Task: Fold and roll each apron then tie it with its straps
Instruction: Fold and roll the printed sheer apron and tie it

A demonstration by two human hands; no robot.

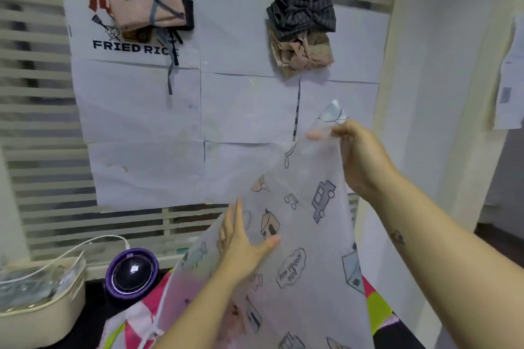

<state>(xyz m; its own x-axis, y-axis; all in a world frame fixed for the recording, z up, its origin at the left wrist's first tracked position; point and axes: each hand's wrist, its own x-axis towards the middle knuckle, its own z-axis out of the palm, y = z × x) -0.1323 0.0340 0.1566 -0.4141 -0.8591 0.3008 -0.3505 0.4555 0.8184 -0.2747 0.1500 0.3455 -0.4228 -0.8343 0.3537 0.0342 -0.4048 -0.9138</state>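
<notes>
**White see-through apron held up by one corner**

White, thin and half transparent, the apron (312,238) hangs in the air at the right of the scene, close to the camera. It's printed with little cartoons: a car, a house, music notes and a speech bubble whose text reads backwards from this side.

The right hand (360,156) has the top corner. The thumb is on the near side and the fingers are behind the fabric, clamped together on that corner. The left hand (243,241) is lower down and lies flat against the cloth, fingers (236,215) straight and slightly apart, thumb sticking out to the right. It isn't gripping anything.

On the far wall, over taped-up paper sheets and a "FRIED RICE" poster (127,45), hang three tied bundles. There's a pink bundle (147,11) wrapped in grey straps on the left. On the right, a dark pinstriped bundle (306,11) hangs directly above a beige bundle (303,54).

Down at the near left, the dark bench (93,287) carries a cream basket (42,317) and a round purple gadget (131,272). A pink, white and green cloth (136,317) lies under the apron's lower edge.
</notes>
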